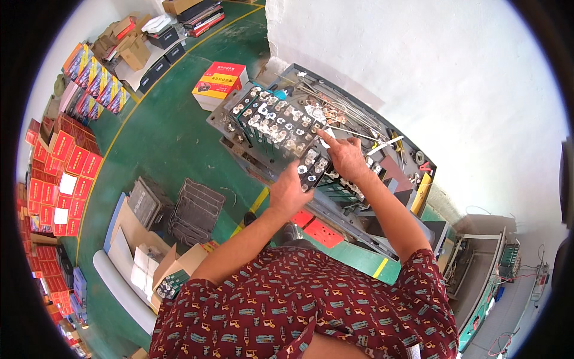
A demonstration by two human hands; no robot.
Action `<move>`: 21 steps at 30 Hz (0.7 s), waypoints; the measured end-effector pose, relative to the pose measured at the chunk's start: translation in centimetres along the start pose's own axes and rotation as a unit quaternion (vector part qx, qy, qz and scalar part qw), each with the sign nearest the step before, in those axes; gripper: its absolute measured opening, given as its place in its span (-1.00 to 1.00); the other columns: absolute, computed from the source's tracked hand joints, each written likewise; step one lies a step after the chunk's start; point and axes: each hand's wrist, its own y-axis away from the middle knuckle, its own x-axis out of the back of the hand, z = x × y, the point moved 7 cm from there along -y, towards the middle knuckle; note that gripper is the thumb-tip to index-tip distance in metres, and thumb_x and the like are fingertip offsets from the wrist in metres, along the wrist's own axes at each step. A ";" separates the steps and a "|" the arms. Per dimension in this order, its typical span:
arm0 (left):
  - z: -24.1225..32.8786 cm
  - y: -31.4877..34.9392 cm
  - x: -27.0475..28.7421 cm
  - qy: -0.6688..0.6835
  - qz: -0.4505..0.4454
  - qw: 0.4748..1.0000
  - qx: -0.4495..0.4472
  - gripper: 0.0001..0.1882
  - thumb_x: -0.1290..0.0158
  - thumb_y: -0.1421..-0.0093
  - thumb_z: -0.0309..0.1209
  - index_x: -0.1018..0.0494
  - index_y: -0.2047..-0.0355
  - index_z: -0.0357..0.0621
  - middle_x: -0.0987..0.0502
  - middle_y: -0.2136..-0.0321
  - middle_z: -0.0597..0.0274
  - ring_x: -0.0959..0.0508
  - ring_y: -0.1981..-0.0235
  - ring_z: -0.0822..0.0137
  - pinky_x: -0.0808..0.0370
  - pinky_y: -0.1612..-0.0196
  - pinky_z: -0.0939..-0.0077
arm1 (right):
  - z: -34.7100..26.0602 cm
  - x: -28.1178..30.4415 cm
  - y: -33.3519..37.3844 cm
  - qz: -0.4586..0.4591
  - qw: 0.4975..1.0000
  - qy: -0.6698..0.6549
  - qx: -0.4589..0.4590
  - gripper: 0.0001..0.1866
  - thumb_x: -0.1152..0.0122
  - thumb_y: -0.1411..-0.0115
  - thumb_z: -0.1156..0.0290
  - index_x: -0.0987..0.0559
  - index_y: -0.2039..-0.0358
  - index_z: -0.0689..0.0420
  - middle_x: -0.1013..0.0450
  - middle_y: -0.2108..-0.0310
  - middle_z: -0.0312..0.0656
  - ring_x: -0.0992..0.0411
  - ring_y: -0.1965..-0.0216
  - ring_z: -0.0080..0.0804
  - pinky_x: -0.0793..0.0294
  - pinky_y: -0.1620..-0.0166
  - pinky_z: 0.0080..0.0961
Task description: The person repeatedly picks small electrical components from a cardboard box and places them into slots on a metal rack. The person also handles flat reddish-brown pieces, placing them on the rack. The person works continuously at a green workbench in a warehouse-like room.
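A row of dark battery cells [281, 119] stands on the workbench, with pale round terminals on top. My left hand [291, 190] is closed around the near side of a small group of cells [311, 169] at the right end of that row. My right hand [348, 158] holds nothing that shows. Its index finger stretches out to the terminals at the row's right end, while its other fingers are bent and partly hidden. More cells with green sides [341, 190] sit below my right wrist.
Rods and hand tools lie in the bench's back tray [353, 113] along the white wall. A red and yellow carton [220, 84] stands beyond the bench. Red boxes [66, 173] are stacked at the far left. An open carton [179, 269] stands near my left elbow.
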 end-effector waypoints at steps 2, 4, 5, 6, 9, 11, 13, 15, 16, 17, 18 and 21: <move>-0.2 0.3 0.1 -0.007 0.002 1.000 0.012 -0.05 -0.43 0.00 -0.26 -0.20 -0.35 -0.18 -0.57 -0.04 -0.17 -0.58 -0.06 -0.19 -0.53 -0.12 -0.06 | 0.7 -0.5 0.3 0.002 1.000 -0.014 0.011 -0.25 -0.13 -0.34 0.50 -0.24 -0.50 -0.25 -0.67 0.24 -0.13 -0.62 0.16 -0.06 -0.29 -0.13 0.07; -0.5 0.7 0.1 -0.017 0.004 1.000 0.006 -0.02 -0.43 0.01 -0.24 -0.17 -0.36 -0.18 -0.52 -0.08 -0.20 -0.55 -0.12 -0.19 -0.53 -0.13 -0.05 | 1.0 -0.9 -0.2 -0.063 0.998 0.010 -0.022 -0.18 -0.08 -0.33 0.54 -0.12 -0.55 -0.22 -0.70 0.23 -0.13 -0.62 0.17 0.00 -0.29 -0.24 0.09; -0.7 1.0 -0.1 -0.027 0.015 1.000 -0.004 -0.01 -0.42 0.00 -0.23 -0.16 -0.37 -0.18 -0.51 -0.10 -0.22 -0.54 -0.14 -0.19 -0.54 -0.14 -0.06 | 1.3 -1.4 -0.2 -0.055 0.998 0.002 -0.021 -0.18 -0.06 -0.32 0.57 -0.12 -0.55 -0.21 -0.71 0.23 -0.14 -0.63 0.17 0.00 -0.29 -0.24 0.10; -0.3 1.2 0.2 -0.038 0.026 0.999 -0.016 -0.01 -0.41 -0.01 -0.21 -0.14 -0.37 -0.18 -0.49 -0.12 -0.23 -0.53 -0.15 -0.20 -0.54 -0.14 -0.07 | 1.3 -1.4 -0.3 -0.047 0.999 -0.004 -0.021 -0.17 -0.04 -0.31 0.59 -0.12 -0.55 -0.20 -0.72 0.22 -0.15 -0.63 0.18 0.00 -0.28 -0.24 0.11; 0.3 1.5 0.4 -0.047 0.008 0.999 0.021 0.01 -0.41 0.00 -0.21 -0.13 -0.38 -0.19 -0.46 -0.13 -0.21 -0.49 -0.18 -0.19 -0.52 -0.17 -0.06 | 1.4 -1.6 -0.3 -0.032 0.999 -0.018 -0.036 -0.18 -0.01 -0.27 0.63 -0.16 -0.52 -0.18 -0.73 0.23 -0.16 -0.65 0.18 -0.03 -0.19 -0.26 0.14; 0.3 1.5 0.3 -0.049 0.031 0.998 0.024 0.00 -0.44 0.05 -0.23 -0.17 -0.35 -0.20 -0.46 -0.09 -0.18 -0.49 -0.16 -0.18 -0.50 -0.18 -0.04 | 1.5 -1.8 -0.2 -0.034 0.998 -0.021 -0.044 -0.17 0.00 -0.26 0.66 -0.14 -0.53 -0.16 -0.74 0.21 -0.22 -0.64 0.16 -0.05 -0.22 -0.29 0.11; -0.1 1.5 0.1 -0.048 0.047 0.997 0.025 0.00 -0.46 0.08 -0.24 -0.21 -0.32 -0.22 -0.46 -0.08 -0.17 -0.49 -0.15 -0.18 -0.47 -0.20 -0.03 | 1.4 -1.8 -0.1 -0.025 0.999 -0.028 -0.039 -0.16 0.00 -0.26 0.66 -0.14 -0.52 -0.15 -0.74 0.21 -0.23 -0.64 0.15 -0.06 -0.21 -0.29 0.12; -0.7 1.5 -0.3 -0.044 0.057 0.997 0.022 0.01 -0.48 0.10 -0.22 -0.23 -0.30 -0.25 -0.46 -0.07 -0.20 -0.49 -0.15 -0.18 -0.44 -0.23 -0.04 | 1.3 -1.8 0.0 -0.018 0.999 -0.033 -0.036 -0.17 -0.01 -0.26 0.66 -0.15 -0.52 -0.15 -0.74 0.22 -0.24 -0.64 0.15 -0.07 -0.20 -0.29 0.12; -1.1 1.5 -0.6 -0.061 0.054 0.996 0.029 -0.01 -0.49 0.10 -0.22 -0.24 -0.29 -0.26 -0.46 -0.06 -0.19 -0.49 -0.15 -0.19 -0.42 -0.24 -0.05 | 1.3 -1.8 0.0 -0.017 0.999 -0.034 -0.035 -0.18 -0.02 -0.26 0.65 -0.15 -0.51 -0.15 -0.74 0.23 -0.24 -0.64 0.15 -0.08 -0.20 -0.29 0.12; -1.4 1.4 -0.9 -0.078 0.052 0.995 0.036 -0.02 -0.49 0.10 -0.21 -0.25 -0.28 -0.26 -0.47 -0.05 -0.18 -0.48 -0.15 -0.19 -0.40 -0.25 -0.06 | 1.2 -1.9 0.0 -0.015 0.999 -0.036 -0.035 -0.18 -0.03 -0.26 0.65 -0.16 -0.51 -0.14 -0.74 0.23 -0.25 -0.64 0.15 -0.09 -0.19 -0.29 0.12; -1.7 1.4 -1.2 -0.094 0.049 0.994 0.041 -0.03 -0.49 0.10 -0.20 -0.27 -0.26 -0.27 -0.48 -0.04 -0.18 -0.48 -0.15 -0.20 -0.39 -0.27 -0.07 | 1.3 -1.8 0.0 -0.014 0.999 -0.036 -0.035 -0.19 -0.04 -0.26 0.64 -0.16 -0.50 -0.14 -0.74 0.24 -0.26 -0.64 0.15 -0.10 -0.19 -0.29 0.12; -2.1 2.3 -0.9 -0.052 0.089 0.995 0.016 -0.10 -0.46 0.05 -0.20 -0.29 -0.23 -0.28 -0.48 -0.05 -0.21 -0.45 -0.18 -0.23 -0.33 -0.31 -0.06 | 1.2 -2.0 -0.1 -0.026 0.998 -0.036 -0.047 -0.21 -0.05 -0.27 0.63 -0.18 -0.48 -0.13 -0.73 0.25 -0.27 -0.65 0.15 -0.13 -0.18 -0.30 0.11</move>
